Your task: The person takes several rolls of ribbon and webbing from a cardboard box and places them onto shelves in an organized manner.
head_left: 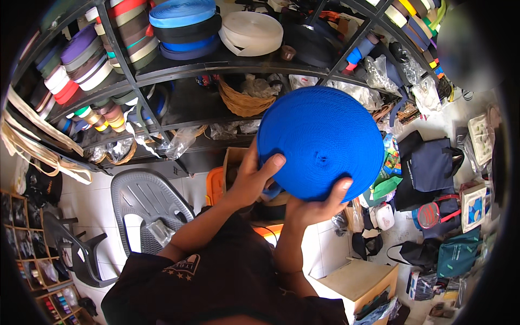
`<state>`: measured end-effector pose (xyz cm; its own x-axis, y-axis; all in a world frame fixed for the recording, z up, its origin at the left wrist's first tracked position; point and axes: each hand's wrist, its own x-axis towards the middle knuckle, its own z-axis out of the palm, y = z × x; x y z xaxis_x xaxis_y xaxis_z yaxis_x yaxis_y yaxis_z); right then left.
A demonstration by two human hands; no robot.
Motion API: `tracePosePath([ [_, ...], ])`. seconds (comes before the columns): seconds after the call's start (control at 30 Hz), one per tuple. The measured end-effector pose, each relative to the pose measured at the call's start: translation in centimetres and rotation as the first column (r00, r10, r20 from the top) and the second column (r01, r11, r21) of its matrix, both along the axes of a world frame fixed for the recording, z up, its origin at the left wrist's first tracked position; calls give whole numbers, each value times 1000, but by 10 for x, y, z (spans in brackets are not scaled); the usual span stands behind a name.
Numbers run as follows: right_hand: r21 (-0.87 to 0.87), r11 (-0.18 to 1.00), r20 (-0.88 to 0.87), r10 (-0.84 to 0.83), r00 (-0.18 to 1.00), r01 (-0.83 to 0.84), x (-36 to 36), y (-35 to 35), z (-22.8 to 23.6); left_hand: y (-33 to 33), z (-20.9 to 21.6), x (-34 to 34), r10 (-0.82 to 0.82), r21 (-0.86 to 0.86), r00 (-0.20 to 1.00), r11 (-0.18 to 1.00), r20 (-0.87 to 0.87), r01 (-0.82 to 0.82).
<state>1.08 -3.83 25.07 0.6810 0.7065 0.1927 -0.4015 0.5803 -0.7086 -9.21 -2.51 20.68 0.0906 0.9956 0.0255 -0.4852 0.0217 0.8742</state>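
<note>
A large, tightly wound roll of blue webbing (pixel 330 135) is held up in front of me, its flat round face with the small coiled centre turned toward me. My left hand (pixel 255 173) grips the roll's lower left edge, thumb on the face and fingers hidden behind. Lower down, my right hand (pixel 317 208) clasps the bottom edge, with its thumb pressed on the face and its fingers mostly out of sight behind. Beyond the roll runs a black shelf rack (pixel 238 67) stacked with other webbing rolls.
Blue and black rolls (pixel 184 27) and a white roll (pixel 251 33) lie on the upper shelf, above a wicker basket (pixel 244 100). A grey plastic chair (pixel 149 200) stands at left. Bags (pixel 430 165) hang at right, and a wooden box (pixel 357 279) is near my right side.
</note>
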Motion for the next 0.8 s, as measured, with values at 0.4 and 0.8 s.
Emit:
tracePosePath([
  [0.4, -81, 993, 400, 112, 910, -86, 56, 9, 6, 6, 13, 1, 93, 161, 995, 983, -43, -85],
  [0.8, -55, 953, 276, 300, 913, -297, 56, 15, 7, 12, 22, -14, 105, 255, 991, 964, -87, -79],
])
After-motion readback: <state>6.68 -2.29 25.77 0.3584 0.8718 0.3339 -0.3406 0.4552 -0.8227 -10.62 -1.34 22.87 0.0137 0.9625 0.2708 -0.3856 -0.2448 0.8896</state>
